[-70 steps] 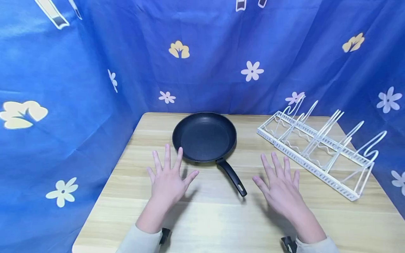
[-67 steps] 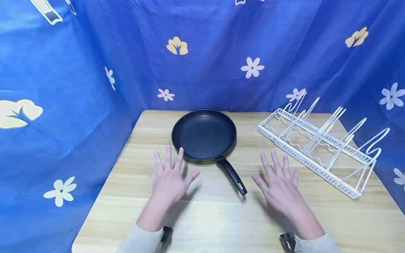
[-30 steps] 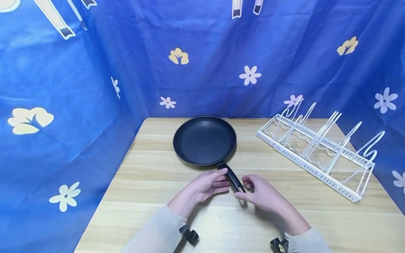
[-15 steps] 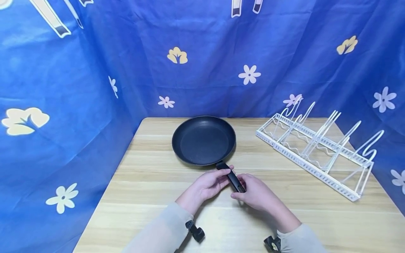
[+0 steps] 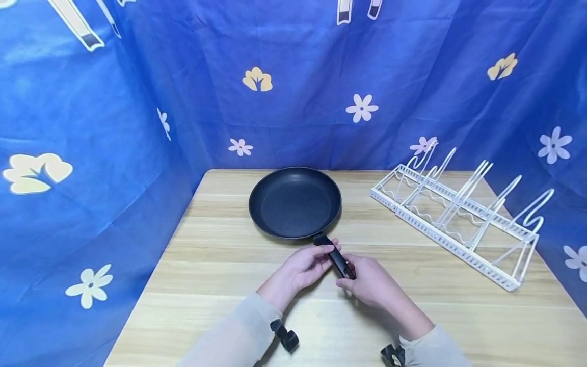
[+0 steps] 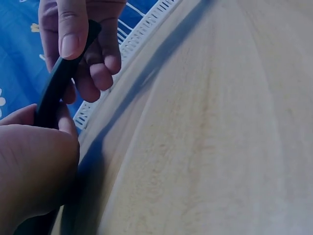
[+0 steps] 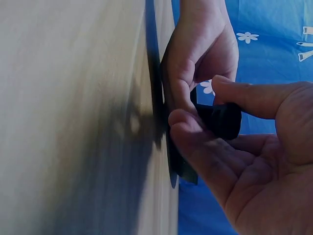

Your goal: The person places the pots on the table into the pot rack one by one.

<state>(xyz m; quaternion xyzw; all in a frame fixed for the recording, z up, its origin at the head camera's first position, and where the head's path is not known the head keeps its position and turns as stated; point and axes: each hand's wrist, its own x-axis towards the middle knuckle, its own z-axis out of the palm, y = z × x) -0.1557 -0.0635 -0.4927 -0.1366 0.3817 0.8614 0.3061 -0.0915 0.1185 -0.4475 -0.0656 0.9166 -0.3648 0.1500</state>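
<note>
A black frying pan (image 5: 295, 204) lies on the wooden table, its handle (image 5: 338, 262) pointing toward me and to the right. My left hand (image 5: 302, 267) holds the handle near the pan, thumb on top and fingers beneath. At the handle's end my right hand (image 5: 369, 283) grips it between thumb and fingers. In the left wrist view, the right thumb (image 6: 71, 34) presses on the end of the black handle (image 6: 55, 83). The right wrist view shows the handle's end (image 7: 227, 120) between the right thumb and fingers, with the left hand (image 7: 203, 49) farther along.
A white wire pan rack (image 5: 431, 233) with upright dividers stands slanted at the table's right side. Blue patterned cloth (image 5: 298, 127) hangs behind and along both sides of the table (image 5: 206, 306).
Both hands were spread flat either side of the pan, then came in to its handle and closed around it. The pan stays in about the same place.
</note>
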